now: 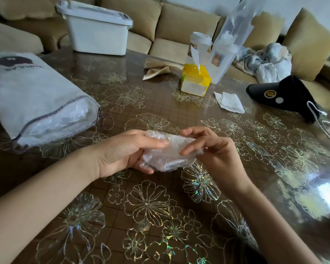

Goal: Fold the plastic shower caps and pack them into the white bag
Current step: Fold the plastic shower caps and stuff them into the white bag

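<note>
Above floral table (160, 216), both hands (122, 151) grip shower cap (170, 155).

Only one bit legible: dark caps print on the white bag (27, 88), upside down from this view, approx "POPULAR", 1st letter unsure, w/ a dark blob logo (10, 60) beside it. Round gold badge (270, 94) on the black item (293, 86), picture sticker (218, 60) on the clear bag (236, 21), yellow box (202, 77) — all too small/blurred to read

Bag (32, 103) left on table (160, 216), cap (168, 153) between hands
</note>
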Demonstrator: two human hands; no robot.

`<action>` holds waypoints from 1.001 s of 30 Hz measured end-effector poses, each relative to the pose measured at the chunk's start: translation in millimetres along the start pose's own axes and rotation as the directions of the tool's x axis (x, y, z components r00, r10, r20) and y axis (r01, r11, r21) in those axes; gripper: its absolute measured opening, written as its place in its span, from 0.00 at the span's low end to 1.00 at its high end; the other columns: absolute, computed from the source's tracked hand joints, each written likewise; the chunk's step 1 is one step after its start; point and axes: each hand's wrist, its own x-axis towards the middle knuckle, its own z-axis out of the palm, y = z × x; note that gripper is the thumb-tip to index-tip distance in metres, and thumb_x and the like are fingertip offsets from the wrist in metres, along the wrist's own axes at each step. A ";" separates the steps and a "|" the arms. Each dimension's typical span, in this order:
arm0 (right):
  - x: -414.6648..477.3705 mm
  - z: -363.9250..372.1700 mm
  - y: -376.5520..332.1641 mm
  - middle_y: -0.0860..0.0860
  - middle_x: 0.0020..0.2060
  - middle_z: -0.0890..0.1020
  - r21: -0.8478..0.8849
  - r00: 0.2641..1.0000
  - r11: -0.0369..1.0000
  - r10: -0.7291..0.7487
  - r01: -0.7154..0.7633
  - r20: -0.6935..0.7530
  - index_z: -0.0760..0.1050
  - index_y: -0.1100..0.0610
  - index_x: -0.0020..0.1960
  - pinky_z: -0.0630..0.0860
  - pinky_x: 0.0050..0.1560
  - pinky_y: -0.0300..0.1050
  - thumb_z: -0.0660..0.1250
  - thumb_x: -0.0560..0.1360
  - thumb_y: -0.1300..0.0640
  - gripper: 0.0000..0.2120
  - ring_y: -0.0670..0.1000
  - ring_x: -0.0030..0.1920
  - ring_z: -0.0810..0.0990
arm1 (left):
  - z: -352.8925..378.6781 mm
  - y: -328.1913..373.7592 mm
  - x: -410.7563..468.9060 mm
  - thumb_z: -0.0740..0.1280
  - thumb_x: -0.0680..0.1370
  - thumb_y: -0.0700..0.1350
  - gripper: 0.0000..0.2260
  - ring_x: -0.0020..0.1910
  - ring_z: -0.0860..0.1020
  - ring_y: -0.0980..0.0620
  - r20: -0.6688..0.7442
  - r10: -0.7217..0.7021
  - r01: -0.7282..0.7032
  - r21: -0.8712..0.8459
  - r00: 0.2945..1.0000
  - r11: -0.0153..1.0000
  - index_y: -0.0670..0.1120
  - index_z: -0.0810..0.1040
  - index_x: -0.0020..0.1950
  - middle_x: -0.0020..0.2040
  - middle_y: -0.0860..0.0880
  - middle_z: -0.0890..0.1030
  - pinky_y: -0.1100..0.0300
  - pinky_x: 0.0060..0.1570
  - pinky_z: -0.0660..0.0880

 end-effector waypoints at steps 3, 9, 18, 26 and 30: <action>3.0 -17.4 -13.8 0.51 0.58 0.79 0.174 0.940 0.951 0.203 -0.256 0.273 0.85 0.56 0.39 0.76 0.50 0.40 0.67 0.64 0.72 0.14 0.50 0.59 0.77 | -1.6 -0.5 -1.0 0.69 0.67 0.47 0.21 0.30 0.78 0.57 -0.111 0.086 -0.073 0.119 0.990 0.990 0.41 0.77 0.58 0.36 0.50 0.82 0.67 0.24 0.71; 3.4 -17.3 -11.1 0.54 0.57 0.80 0.334 0.918 0.861 0.317 -0.384 0.237 0.72 0.55 0.65 0.77 0.56 0.46 0.79 0.58 0.43 0.39 0.53 0.57 0.79 | 2.2 -2.1 0.8 0.69 0.69 0.47 0.14 0.34 0.80 0.57 -0.115 0.182 -0.165 0.146 0.976 0.975 0.46 0.79 0.53 0.39 0.51 0.83 0.65 0.26 0.74; 0.0 -2.2 -2.9 0.54 0.38 0.79 0.162 0.964 0.950 0.259 -0.267 0.069 0.72 0.60 0.44 0.76 0.32 0.38 0.72 0.65 0.67 0.12 0.49 0.34 0.78 | 3.9 -9.5 4.8 0.70 0.68 0.44 0.15 0.36 0.81 0.50 -0.135 0.257 -0.233 0.174 0.957 0.957 0.42 0.79 0.53 0.42 0.44 0.83 0.62 0.29 0.77; -6.5 8.8 9.4 0.48 0.38 0.81 0.151 0.983 0.973 0.181 -0.172 -0.044 0.77 0.55 0.25 0.75 0.34 0.37 0.61 0.69 0.80 0.24 0.46 0.41 0.79 | -9.5 -23.5 6.0 0.66 0.73 0.31 0.06 0.37 0.83 0.45 -0.185 0.029 -0.023 0.038 0.982 0.999 0.36 0.78 0.49 0.40 0.41 0.84 0.64 0.32 0.78; -7.3 7.5 15.2 0.50 0.43 0.80 -0.046 0.995 0.996 0.068 -0.071 -0.076 0.76 0.52 0.22 0.77 0.39 0.38 0.65 0.67 0.80 0.26 0.46 0.47 0.79 | -2.9 -12.3 -0.7 0.61 0.78 0.33 0.07 0.34 0.81 0.45 -0.251 -0.009 -0.030 -0.151 0.968 0.988 0.34 0.77 0.52 0.43 0.36 0.80 0.60 0.30 0.79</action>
